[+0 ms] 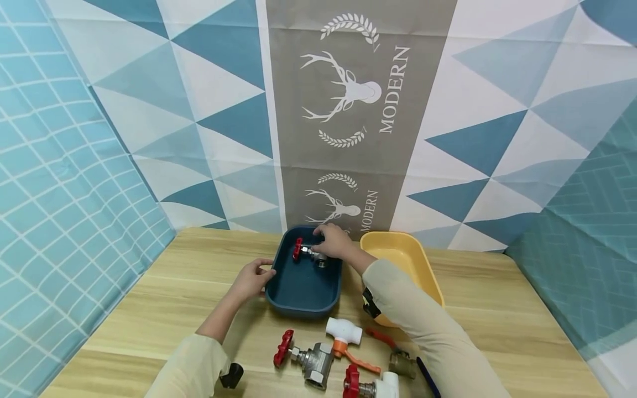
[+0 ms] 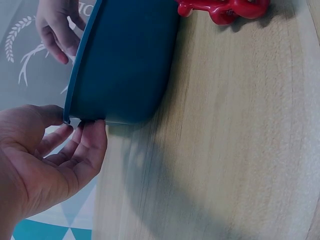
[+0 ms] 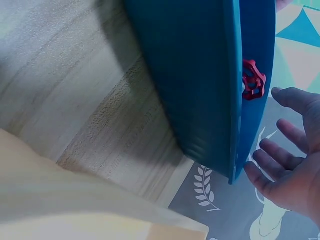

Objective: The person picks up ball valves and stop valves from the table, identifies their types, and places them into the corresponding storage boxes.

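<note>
A dark blue plastic basin (image 1: 303, 284) stands on the table. Inside it, toward its far end, lies a small metal valve (image 1: 318, 258) with a red handwheel (image 3: 254, 79). My left hand (image 1: 252, 279) pinches the basin's left rim, its thumb at the edge and its fingers against the outer wall, as the left wrist view (image 2: 65, 155) bears out. Over the basin's far right part is my right hand (image 1: 334, 241), close to the valve. In the right wrist view this hand (image 3: 295, 150) has loosely spread fingers with nothing between them.
A yellow basin (image 1: 398, 251) stands to the right, partly behind the right sleeve. Nearer lie a metal valve with a red wheel (image 1: 316, 362), a white valve with an orange lever (image 1: 343, 334), a red-handled brass valve (image 1: 402, 364), a white-bodied valve (image 1: 387, 385) and a dark pen-like stick (image 1: 427, 376).
</note>
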Tool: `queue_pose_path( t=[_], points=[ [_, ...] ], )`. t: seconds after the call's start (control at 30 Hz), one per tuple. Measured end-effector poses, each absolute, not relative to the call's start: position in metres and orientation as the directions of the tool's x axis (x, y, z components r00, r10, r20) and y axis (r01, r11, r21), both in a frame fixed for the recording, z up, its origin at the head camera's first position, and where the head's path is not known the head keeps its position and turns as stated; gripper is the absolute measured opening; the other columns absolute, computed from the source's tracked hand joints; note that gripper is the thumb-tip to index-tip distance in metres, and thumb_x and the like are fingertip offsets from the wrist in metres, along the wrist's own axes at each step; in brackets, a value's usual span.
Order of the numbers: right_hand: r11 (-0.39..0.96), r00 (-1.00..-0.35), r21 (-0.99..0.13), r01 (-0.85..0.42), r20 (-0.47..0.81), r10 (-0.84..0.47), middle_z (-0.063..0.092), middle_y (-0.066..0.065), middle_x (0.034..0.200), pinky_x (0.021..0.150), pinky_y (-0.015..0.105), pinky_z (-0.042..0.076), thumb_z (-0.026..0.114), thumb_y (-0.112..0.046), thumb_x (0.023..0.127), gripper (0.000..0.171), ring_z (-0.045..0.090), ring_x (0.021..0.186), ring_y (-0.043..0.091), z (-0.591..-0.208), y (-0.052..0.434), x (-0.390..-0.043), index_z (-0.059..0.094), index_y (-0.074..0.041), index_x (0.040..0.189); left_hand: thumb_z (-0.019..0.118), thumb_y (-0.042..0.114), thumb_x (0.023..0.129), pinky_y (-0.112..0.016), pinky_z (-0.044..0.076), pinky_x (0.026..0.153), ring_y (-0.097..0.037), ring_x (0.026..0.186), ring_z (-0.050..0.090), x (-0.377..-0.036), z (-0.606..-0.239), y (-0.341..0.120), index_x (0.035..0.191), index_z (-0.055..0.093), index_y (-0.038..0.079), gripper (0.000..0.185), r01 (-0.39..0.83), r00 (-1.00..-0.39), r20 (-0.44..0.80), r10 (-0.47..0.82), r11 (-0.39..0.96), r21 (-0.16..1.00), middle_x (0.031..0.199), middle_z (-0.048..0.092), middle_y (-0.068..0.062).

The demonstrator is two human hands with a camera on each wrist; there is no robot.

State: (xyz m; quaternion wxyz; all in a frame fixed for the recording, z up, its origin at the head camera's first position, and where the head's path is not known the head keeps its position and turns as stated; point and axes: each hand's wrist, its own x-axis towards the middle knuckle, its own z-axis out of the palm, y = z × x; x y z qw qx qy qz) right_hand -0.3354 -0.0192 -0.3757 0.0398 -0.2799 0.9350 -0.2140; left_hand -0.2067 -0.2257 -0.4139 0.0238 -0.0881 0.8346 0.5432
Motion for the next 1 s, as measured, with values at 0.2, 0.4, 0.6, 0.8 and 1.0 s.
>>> queue_pose_path(
  t=[0.2, 0.4, 0.6, 0.8, 1.0],
  points=[
    [0.728, -0.842, -0.468, -0.500, 0.067, -0.535, 0.057, 0.013, 0.121, 0.094, 0.042, 0.045, 0.069, -0.028, 0.084, 0.040, 0.054, 0.110, 0.027, -0.372, -0.016, -0.333, 0.060, -0.011, 0.119, 0.050, 0.012, 0.096, -0.035, 0.057, 0.058, -0.026, 0.078, 0.063, -0.207, -0.412, -0.226, 0.130, 0.046, -0.002, 0.037, -0.166, -0.984, -0.128, -0.121, 0.394, 0.904, 0.098, 0.057, -0.024],
    [0.701, -0.843, -0.523, -0.485, 0.067, -0.533, 0.058, 0.013, 0.119, 0.093, 0.041, 0.046, 0.069, -0.028, 0.085, 0.040, 0.055, 0.108, 0.027, -0.368, -0.011, -0.330, 0.061, -0.010, 0.119, 0.050, 0.012, 0.096, -0.034, 0.057, 0.058, -0.026, 0.079, 0.063, -0.208, -0.414, -0.226, 0.131, 0.046, -0.002, 0.037, -0.164, -0.985, -0.126, -0.118, 0.406, 0.899, 0.099, 0.057, -0.025],
    [0.666, -0.836, -0.569, -0.482, 0.069, -0.545, 0.060, 0.015, 0.118, 0.093, 0.041, 0.047, 0.069, -0.030, 0.084, 0.044, 0.056, 0.109, 0.029, -0.363, -0.005, -0.326, 0.060, -0.007, 0.120, 0.051, 0.012, 0.096, -0.034, 0.057, 0.058, -0.026, 0.078, 0.063, -0.207, -0.414, -0.224, 0.131, 0.045, -0.003, 0.039, -0.162, -0.986, -0.129, -0.110, 0.402, 0.901, 0.099, 0.057, -0.025],
    [0.633, -0.838, -0.622, -0.461, 0.069, -0.542, 0.060, 0.016, 0.120, 0.092, 0.040, 0.048, 0.069, -0.032, 0.084, 0.045, 0.057, 0.110, 0.028, -0.361, 0.001, -0.321, 0.059, -0.008, 0.121, 0.050, 0.012, 0.096, -0.035, 0.058, 0.059, -0.025, 0.080, 0.063, -0.207, -0.414, -0.225, 0.132, 0.045, -0.003, 0.039, -0.167, -0.985, -0.133, -0.111, 0.403, 0.900, 0.102, 0.058, -0.026],
    [0.590, -0.835, -0.669, -0.452, 0.085, -0.544, 0.059, 0.018, 0.122, 0.092, 0.040, 0.049, 0.069, -0.031, 0.084, 0.045, 0.056, 0.111, 0.029, -0.360, 0.007, -0.315, 0.059, -0.008, 0.121, 0.050, 0.012, 0.096, -0.035, 0.058, 0.059, -0.027, 0.083, 0.063, -0.207, -0.414, -0.225, 0.132, 0.045, -0.003, 0.039, -0.168, -0.985, -0.135, -0.109, 0.406, 0.898, 0.105, 0.057, -0.027]
  ],
)
